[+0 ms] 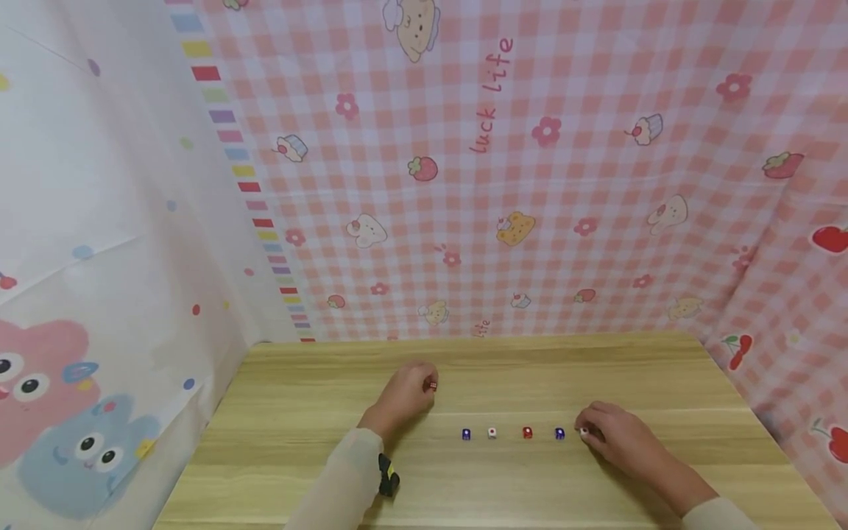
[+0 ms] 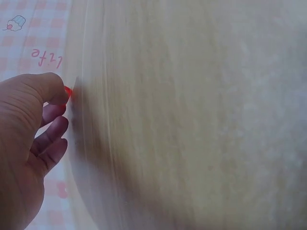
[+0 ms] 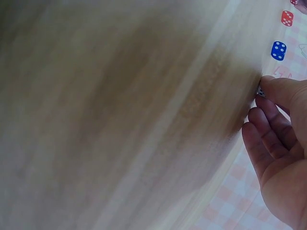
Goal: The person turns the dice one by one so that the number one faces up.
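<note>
My left hand (image 1: 408, 391) pinches a red die (image 1: 433, 385) between thumb and fingertips, over the back part of the table. The left wrist view shows only a sliver of that die beyond the thumb. At the right end of a row of dice, my right hand (image 1: 619, 436) pinches a white die (image 1: 584, 431), mostly covered by thumb and finger in the right wrist view. Leftward from it the row runs a blue die (image 1: 559, 433), a red die (image 1: 527, 433), a white die (image 1: 492, 433) and another blue die (image 1: 467, 434), spaced apart.
The dice stand on a wood-grain table (image 1: 278, 442). A pink checked cloth (image 1: 464, 199) hangs behind its back edge, and a white printed cloth (image 1: 165, 294) hangs at the left. A black strap (image 1: 388, 476) sits at my left wrist.
</note>
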`<control>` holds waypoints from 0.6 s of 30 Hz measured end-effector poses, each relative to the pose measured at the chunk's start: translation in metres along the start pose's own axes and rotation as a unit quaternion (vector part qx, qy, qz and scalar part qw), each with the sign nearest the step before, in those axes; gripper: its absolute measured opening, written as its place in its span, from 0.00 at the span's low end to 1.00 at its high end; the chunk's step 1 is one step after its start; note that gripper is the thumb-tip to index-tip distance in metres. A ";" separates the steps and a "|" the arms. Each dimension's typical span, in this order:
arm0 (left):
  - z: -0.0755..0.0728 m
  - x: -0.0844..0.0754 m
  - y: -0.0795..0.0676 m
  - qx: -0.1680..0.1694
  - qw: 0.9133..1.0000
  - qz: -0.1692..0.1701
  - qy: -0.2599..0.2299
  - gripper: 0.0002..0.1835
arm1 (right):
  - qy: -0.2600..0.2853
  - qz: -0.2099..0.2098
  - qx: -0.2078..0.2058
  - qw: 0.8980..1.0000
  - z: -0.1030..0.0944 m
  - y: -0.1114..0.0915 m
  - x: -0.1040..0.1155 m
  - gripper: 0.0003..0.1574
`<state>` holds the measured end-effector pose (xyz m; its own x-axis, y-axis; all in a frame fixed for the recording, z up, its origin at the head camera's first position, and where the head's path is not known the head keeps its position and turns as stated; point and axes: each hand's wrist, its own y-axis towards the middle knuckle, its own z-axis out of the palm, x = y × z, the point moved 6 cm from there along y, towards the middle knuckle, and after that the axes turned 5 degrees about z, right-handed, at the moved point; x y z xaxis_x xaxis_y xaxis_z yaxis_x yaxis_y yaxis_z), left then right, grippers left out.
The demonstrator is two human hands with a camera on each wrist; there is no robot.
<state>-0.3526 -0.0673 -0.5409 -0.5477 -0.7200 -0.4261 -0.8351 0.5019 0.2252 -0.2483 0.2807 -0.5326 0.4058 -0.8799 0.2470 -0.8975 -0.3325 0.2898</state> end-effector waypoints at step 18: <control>0.003 -0.003 0.003 0.040 0.999 -0.027 0.014 0.10 | 0.002 -0.021 -0.020 1.000 0.000 0.000 0.000 0.15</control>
<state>-0.3530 -0.0623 -0.5420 -0.5046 -0.7591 -0.4114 -0.8570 0.4983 0.1317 -0.2482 0.2810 -0.5325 0.4433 -0.8641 0.2383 -0.8725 -0.3549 0.3359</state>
